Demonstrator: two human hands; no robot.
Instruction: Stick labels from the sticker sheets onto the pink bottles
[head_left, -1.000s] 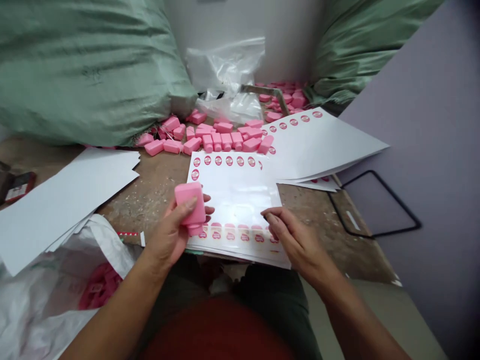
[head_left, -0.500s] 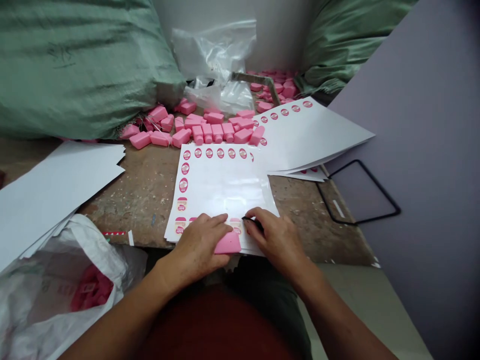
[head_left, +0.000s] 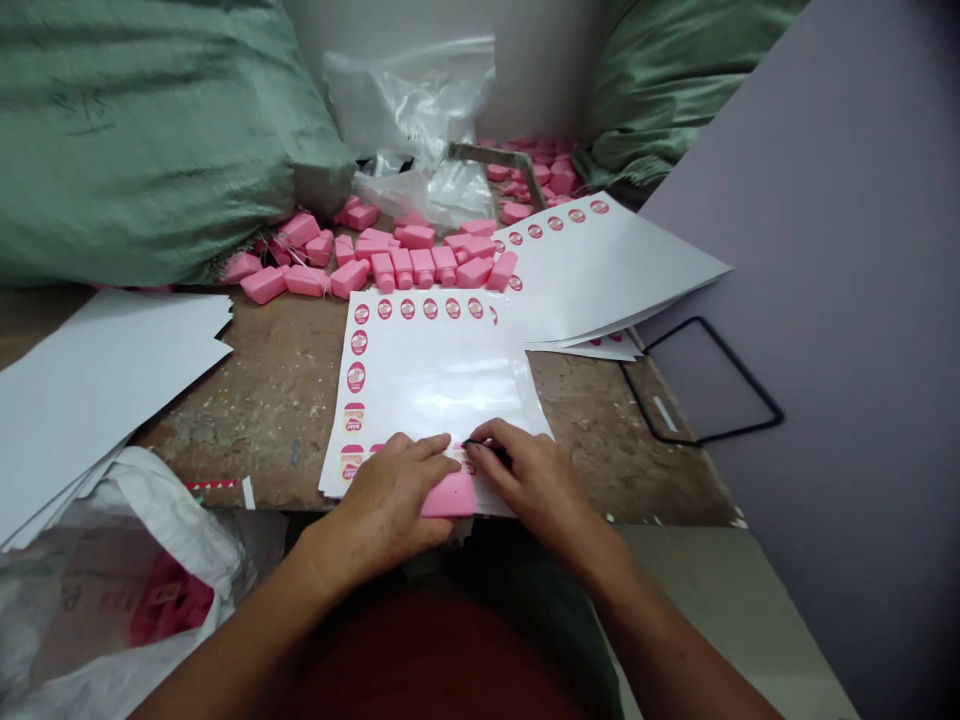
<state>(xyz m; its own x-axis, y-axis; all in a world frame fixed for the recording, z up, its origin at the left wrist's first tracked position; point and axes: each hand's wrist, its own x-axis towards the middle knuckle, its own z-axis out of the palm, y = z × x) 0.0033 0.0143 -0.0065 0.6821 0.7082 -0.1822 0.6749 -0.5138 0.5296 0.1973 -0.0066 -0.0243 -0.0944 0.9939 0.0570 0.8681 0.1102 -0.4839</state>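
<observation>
Left hand (head_left: pixel 386 492) grips one pink bottle (head_left: pixel 450 496); right hand (head_left: pixel 536 480) pinches one thin dark tool (head_left: pixel 470 443). Six whole round stickers (head_left: pixel 430 309) line the far edge of one white sheet (head_left: pixel 435 365)

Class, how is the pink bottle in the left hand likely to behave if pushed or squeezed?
The pink bottle would probably slide rather than roll, as its visible face looks flat with squared corners. It seems fairly stiff: no dent shows beside the left hand holding it. Its smooth surface may be slightly slippery.
</observation>
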